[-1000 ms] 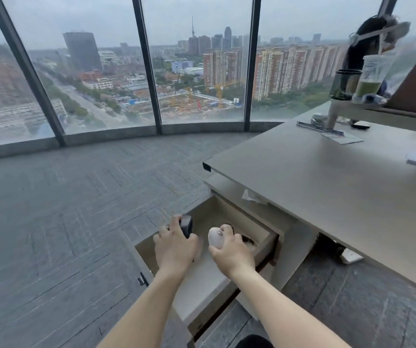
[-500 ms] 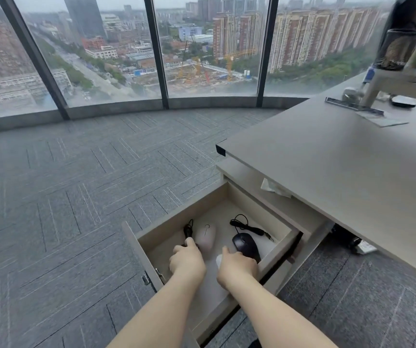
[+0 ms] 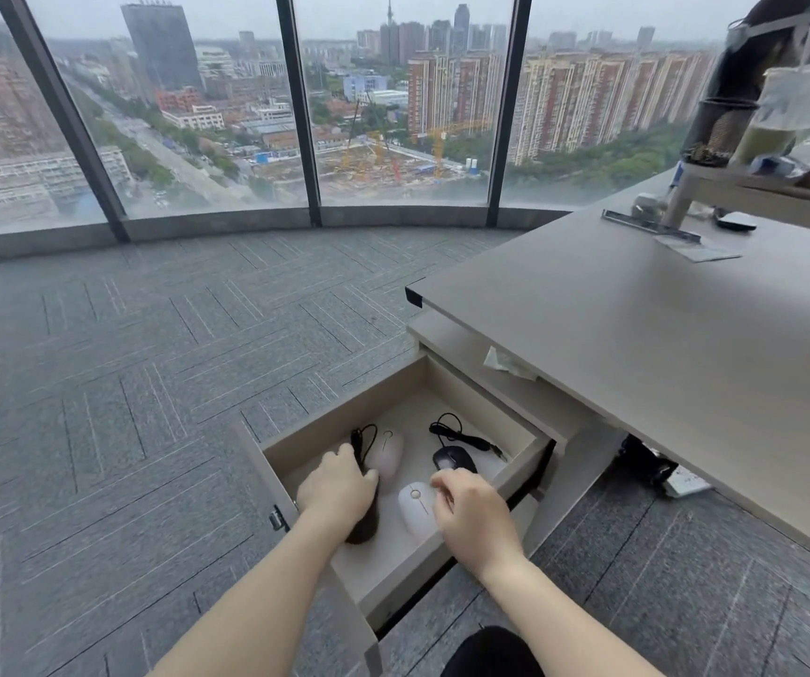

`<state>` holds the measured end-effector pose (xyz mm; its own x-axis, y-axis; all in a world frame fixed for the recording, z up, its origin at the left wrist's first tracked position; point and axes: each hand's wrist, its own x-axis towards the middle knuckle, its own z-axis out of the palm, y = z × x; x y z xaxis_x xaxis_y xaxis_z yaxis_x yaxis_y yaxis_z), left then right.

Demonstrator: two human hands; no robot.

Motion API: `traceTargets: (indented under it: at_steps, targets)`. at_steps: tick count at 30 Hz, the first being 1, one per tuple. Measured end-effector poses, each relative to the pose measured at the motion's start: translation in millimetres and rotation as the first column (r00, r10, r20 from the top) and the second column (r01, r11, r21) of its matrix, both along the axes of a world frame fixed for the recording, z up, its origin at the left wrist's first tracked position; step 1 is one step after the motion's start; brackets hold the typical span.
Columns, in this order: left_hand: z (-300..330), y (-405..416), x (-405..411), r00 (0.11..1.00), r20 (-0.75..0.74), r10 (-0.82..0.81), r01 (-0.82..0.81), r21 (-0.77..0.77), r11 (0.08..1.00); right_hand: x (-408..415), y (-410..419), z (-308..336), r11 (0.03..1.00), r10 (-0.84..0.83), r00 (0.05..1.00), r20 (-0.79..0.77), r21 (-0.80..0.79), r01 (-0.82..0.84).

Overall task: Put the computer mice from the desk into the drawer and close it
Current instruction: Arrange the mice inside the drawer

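The drawer (image 3: 368, 403) under the desk (image 3: 661, 344) stands pulled out. Inside lie a pink mouse (image 3: 389, 455), a black wired mouse (image 3: 452, 459) with its cable coiled behind it, and a white mouse (image 3: 416, 510) near the front. My left hand (image 3: 339, 491) is curled over a dark mouse (image 3: 364, 527), most of which it hides; that mouse's cable loops up behind the hand. My right hand (image 3: 476, 515) hovers just right of the white mouse, fingers loose and holding nothing.
A crumpled tissue (image 3: 508, 365) lies on the cabinet top behind the drawer. At the desk's far end are a metal strip (image 3: 649, 228), a small black object (image 3: 736, 221) and a raised shelf (image 3: 764, 190) with cups. Grey carpet (image 3: 149, 383) stretches left to the windows.
Both hands came down from above the drawer into it. The white mouse left my right hand and now lies on the drawer bottom. The left hand lowered the dark mouse.
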<state>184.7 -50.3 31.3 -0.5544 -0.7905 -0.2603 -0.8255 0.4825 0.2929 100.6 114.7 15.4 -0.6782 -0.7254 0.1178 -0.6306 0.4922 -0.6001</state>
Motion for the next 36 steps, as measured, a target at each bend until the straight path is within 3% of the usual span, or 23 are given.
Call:
traceTargets:
  at_steps: [2, 5, 8, 12, 16, 20, 31, 36]
  targets:
    - [12, 1, 15, 0.975, -0.220, 0.009, -0.017, -0.036, 0.999, 14, 15, -2, 0.996, 0.017, 1.000, 0.000, -0.089, -0.016]
    - [22, 4, 47, 0.835, -0.548, 0.050, -0.109, -0.076, 0.991, 40, 35, -5, 0.991, 0.103, 0.993, 0.064, -0.097, -0.096]
    - [20, 8, 80, 0.711, -0.668, 0.220, -0.276, 0.023, 0.961, 64, 47, -8, 0.980, 0.196, 0.968, 0.157, -0.053, -0.190]
    - [3, 11, 108, 0.590, -0.611, 0.528, -0.358, 0.388, 0.849, 91, 49, -10, 0.964, 0.244, 0.948, 0.206, 0.050, -0.259]
    - [-20, 16, 107, 0.475, -0.528, 0.704, -0.207, 0.711, 0.672, 110, 41, -16, 0.968, 0.212, 0.965, 0.155, 0.102, -0.229]
    - [-28, 15, 98, 0.432, -0.521, 0.736, -0.136, 0.769, 0.624, 112, 40, -15, 0.983, 0.149, 0.974, 0.169, 0.078, -0.164]
    - [-28, 23, 15, 0.533, -0.520, 0.668, 0.046, 0.806, 0.590, 48, 59, -19, 0.989, -0.145, 0.954, 0.262, 0.034, 0.141]
    - [-25, 33, -36, 0.497, -0.520, 0.695, 0.098, 0.829, 0.551, 12, 67, -14, 0.958, -0.279, 0.913, 0.299, 0.028, 0.284]
